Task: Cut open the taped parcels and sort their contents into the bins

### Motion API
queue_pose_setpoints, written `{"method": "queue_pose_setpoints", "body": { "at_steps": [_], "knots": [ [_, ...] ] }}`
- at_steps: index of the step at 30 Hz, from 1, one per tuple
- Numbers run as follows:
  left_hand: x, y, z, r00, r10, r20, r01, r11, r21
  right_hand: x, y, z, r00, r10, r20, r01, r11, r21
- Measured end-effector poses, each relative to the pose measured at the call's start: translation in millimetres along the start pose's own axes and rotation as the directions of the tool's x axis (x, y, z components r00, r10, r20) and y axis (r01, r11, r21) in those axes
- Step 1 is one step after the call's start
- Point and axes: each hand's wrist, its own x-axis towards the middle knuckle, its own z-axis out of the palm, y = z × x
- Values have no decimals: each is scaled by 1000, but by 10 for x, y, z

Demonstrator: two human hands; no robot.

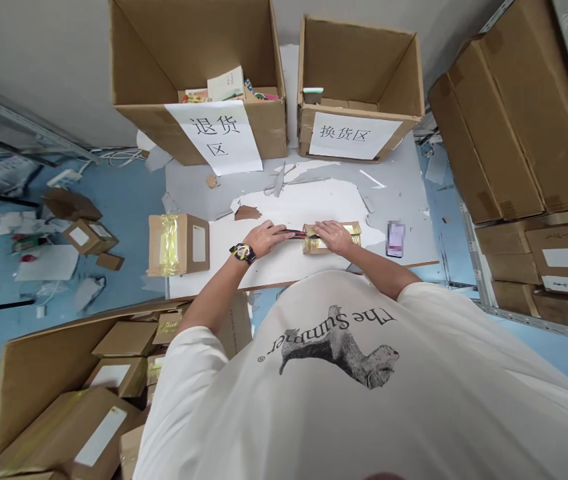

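A small cardboard box (318, 248) with shiny yellow tape lies on the white-topped table, near its front edge. My right hand (335, 236) rests over the box from the right, its fingers bent onto the top. My left hand (265, 239), with a watch on the wrist, is closed on a slim black-and-red tool (295, 234). This tool reaches from my left fingers to the box's left side, near my right fingertips. Its exact kind cannot be made out, and my hand partly hides it.
A larger taped box (197, 257) stands at the table's left, and a phone (395, 239) lies at the right. Two open labelled cartons (274, 137) (357, 143) stand at the back. Stacked boxes (509, 133) are at right; a big carton of parcels (19, 373) is lower left.
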Motion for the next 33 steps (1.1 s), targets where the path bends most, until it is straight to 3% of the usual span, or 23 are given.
{"method": "queue_pose_setpoints", "body": {
  "at_steps": [4, 7, 10, 12, 14, 17, 21, 24, 27, 30, 33],
  "knots": [
    [48, -88, -104, 1000, -14, -26, 15, 999, 33, -7, -36, -40, 1000, 2, 7, -2, 1000, 0],
    [-104, -155, -158, 998, -24, -66, 27, 999, 43, 3, -91, -68, 999, 42, 0, -42, 999, -26],
    [-367, -119, -77, 987, -75, -139, 79, 997, 24, -26, -150, -82, 997, 75, -10, -76, 996, -40],
    [-548, -35, 67, 963, -171, -206, 175, 985, -2, -74, -184, -85, 994, 103, -18, -104, 993, -46],
    [-690, 75, 270, 918, -293, -269, 293, 955, -41, -140, -208, -87, 991, 130, -35, -132, 990, -41],
    [-785, 220, 622, 806, -451, -384, 433, 891, -138, -259, -210, -92, 986, 151, -74, -152, 988, -16],
    [-732, 285, 1003, 693, -552, -463, 515, 829, -218, -472, -140, -100, 967, 206, -148, -201, 978, 48],
    [-631, 274, 1126, 672, -599, -437, 541, 799, -264, -701, -58, -101, 929, 293, -227, -277, 956, 97],
    [-498, 293, 1113, 640, -705, -306, 654, 708, -265, -951, 3, -94, 885, 373, -278, -349, 927, 135],
    [-358, 345, 1048, 593, -785, -182, 754, 620, -216, -1139, 12, -86, 862, 439, -256, -412, 898, 152],
    [-257, 385, 1015, 598, -794, -114, 773, 608, -181, -1211, -27, -78, 858, 477, -188, -449, 876, 173]
  ]
}}
